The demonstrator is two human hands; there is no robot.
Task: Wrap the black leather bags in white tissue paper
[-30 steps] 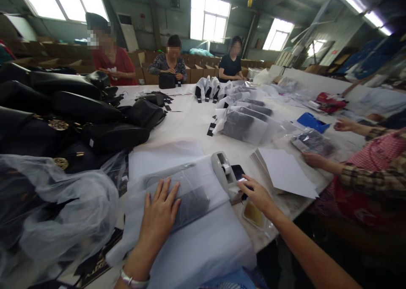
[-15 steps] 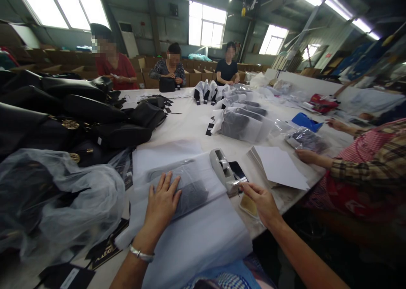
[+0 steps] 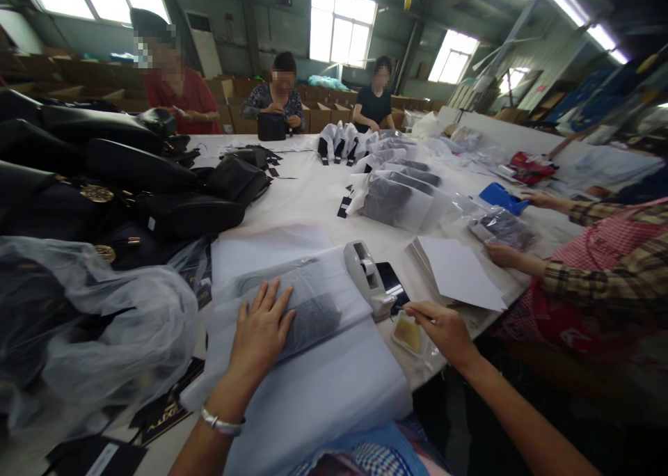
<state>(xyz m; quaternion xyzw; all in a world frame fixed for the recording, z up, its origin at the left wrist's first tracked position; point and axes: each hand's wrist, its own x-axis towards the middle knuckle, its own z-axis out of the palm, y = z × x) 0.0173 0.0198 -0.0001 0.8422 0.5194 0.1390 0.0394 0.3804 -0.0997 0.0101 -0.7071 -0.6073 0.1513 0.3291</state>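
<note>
My left hand (image 3: pixel 264 330) lies flat, fingers spread, on a dark bag (image 3: pixel 313 312) wrapped in translucent white paper. Under it several more sheets of wrapping paper (image 3: pixel 334 385) are spread on the table. Just right of the bundle stands a grey tape dispenser (image 3: pixel 364 271) with a roll in it. My right hand (image 3: pixel 443 330) is to the right of the dispenser, thumb and fingers pinched on a strip of clear tape that barely shows. Below those fingertips sits a small clear dish (image 3: pixel 408 333) with something yellowish inside. A dark phone (image 3: pixel 392 284) lies behind the dispenser.
Black handbags (image 3: pixel 172 204) are piled at the left, with crumpled clear plastic (image 3: pixel 120 323) before them. Wrapped bags (image 3: pixel 396 197) stand beyond the dispenser. White cards (image 3: pixel 462 274) lie at the right, near a co-worker's plaid sleeve (image 3: pixel 589 281). Several people work across the table.
My right hand has moved right, away from the dispenser, fingers still pinched, uncovering more of the small dish. The left hand stays flat on the wrapped bag. The view has shifted slightly.
</note>
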